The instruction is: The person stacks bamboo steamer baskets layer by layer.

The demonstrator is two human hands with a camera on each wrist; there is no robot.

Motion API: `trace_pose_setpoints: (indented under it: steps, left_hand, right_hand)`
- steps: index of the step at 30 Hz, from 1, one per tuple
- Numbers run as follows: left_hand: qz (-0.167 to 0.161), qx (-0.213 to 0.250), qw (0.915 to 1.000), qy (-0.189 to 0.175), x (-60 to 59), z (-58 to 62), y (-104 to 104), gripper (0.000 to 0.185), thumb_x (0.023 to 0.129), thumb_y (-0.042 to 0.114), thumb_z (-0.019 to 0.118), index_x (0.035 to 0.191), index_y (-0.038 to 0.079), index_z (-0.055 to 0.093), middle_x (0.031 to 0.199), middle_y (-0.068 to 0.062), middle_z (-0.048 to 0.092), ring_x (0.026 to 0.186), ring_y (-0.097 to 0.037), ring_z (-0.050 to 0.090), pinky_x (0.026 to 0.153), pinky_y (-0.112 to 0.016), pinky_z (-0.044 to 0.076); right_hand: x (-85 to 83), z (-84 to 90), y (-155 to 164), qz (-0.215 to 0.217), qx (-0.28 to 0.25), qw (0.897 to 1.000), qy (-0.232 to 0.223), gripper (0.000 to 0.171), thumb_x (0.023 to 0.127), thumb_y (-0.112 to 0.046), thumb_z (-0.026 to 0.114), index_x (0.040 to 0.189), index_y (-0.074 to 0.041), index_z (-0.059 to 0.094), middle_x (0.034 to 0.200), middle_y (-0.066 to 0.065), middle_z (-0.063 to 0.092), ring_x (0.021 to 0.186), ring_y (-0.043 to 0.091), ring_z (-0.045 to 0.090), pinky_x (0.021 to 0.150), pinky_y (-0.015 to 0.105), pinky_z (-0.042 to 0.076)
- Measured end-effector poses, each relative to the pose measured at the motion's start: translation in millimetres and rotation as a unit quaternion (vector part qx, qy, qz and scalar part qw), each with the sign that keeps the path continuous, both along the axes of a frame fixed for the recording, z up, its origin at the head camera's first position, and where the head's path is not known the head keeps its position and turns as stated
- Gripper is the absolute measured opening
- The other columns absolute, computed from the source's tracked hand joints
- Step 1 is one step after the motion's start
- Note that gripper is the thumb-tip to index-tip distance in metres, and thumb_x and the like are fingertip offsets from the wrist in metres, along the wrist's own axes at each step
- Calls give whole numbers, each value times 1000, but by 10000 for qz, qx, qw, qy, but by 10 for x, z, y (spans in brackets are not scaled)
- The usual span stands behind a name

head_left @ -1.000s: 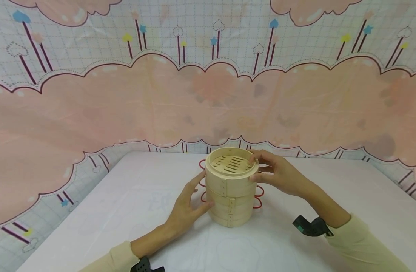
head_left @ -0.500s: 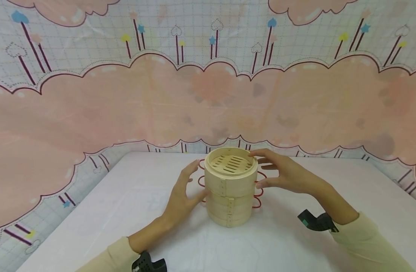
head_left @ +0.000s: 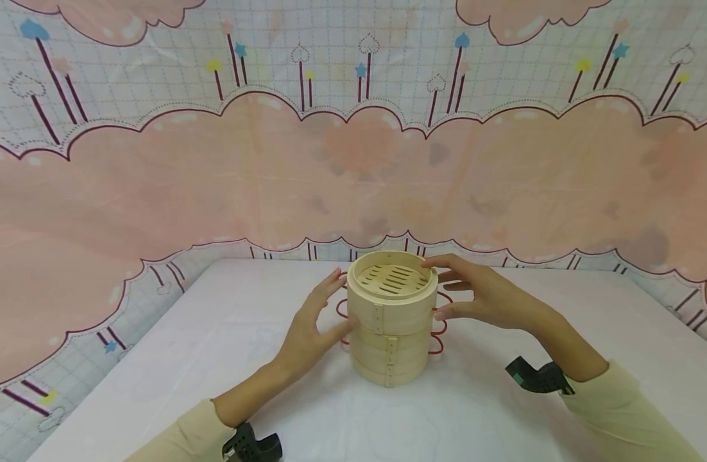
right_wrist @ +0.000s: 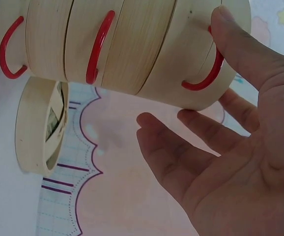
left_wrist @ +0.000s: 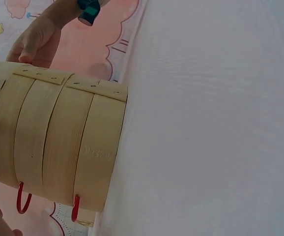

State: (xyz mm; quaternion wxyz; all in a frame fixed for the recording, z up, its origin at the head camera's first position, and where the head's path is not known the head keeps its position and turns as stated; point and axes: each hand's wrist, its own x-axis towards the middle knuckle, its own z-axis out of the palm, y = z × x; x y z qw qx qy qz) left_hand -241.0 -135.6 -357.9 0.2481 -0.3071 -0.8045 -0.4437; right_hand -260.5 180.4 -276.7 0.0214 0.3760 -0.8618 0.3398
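A stacked bamboo steamer (head_left: 405, 321) stands upright on the white table, its top uncovered and its slatted floor showing. Red loop handles (right_wrist: 101, 46) stick out along both sides. My left hand (head_left: 304, 333) is at its left side, thumb tip right at the wall and fingers spread beside the upper handles. To the right, my right hand (head_left: 483, 298) has its fingers loosely extended around the top tier. In the right wrist view the thumb (right_wrist: 235, 37) lies over the top tier near a handle, while the other fingers stand off from the wall.
Behind the stack, the right wrist view shows a shallow round bamboo piece (right_wrist: 29, 125) with woven strips inside, hidden in the head view. The white table (head_left: 475, 410) extends on both sides. A printed cloth backdrop (head_left: 353, 179) hangs behind it.
The left hand has drawn slightly left and its fingers have spread up from the steamer's side. My right hand's grip has loosened, its thumb shifting right. The steamer stays in place.
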Motion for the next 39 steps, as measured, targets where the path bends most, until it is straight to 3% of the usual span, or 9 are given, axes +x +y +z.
trace_pose_setpoints:
  steps: [7,17,28,39]
  left_hand:
    - [67,40,10000,15,19,-12,14,66,84,23,75,142,17,45,153,1,31,140,-17,25,109,-51,27]
    - [119,49,9994,324,33,-31,31,64,83,21,75,140,13,46,151,-3,33,139,-19,28,108,-51,28]
    - [190,86,9990,388,51,-31,35,63,82,21,76,137,11,48,150,-4,34,138,-19,29,109,-51,27]
    - [168,197,9987,433,66,-32,55,62,81,18,77,136,11,49,148,-1,35,136,-18,32,100,-49,39]
  right_hand:
    - [-10,0,4,90,-33,10000,0,73,80,-33,77,142,-24,40,141,-2,46,120,26,54,94,45,48]
    - [-24,-4,1,106,-60,9999,-21,71,82,-31,76,142,-23,40,141,-1,46,119,23,55,94,43,48]
    - [-25,-14,-7,188,-77,9998,3,70,83,-29,75,143,-21,40,141,-1,46,118,23,55,94,41,47]
    - [-8,-2,-4,193,-36,9998,21,69,83,-27,75,143,-21,40,141,-1,46,118,23,56,94,42,48]
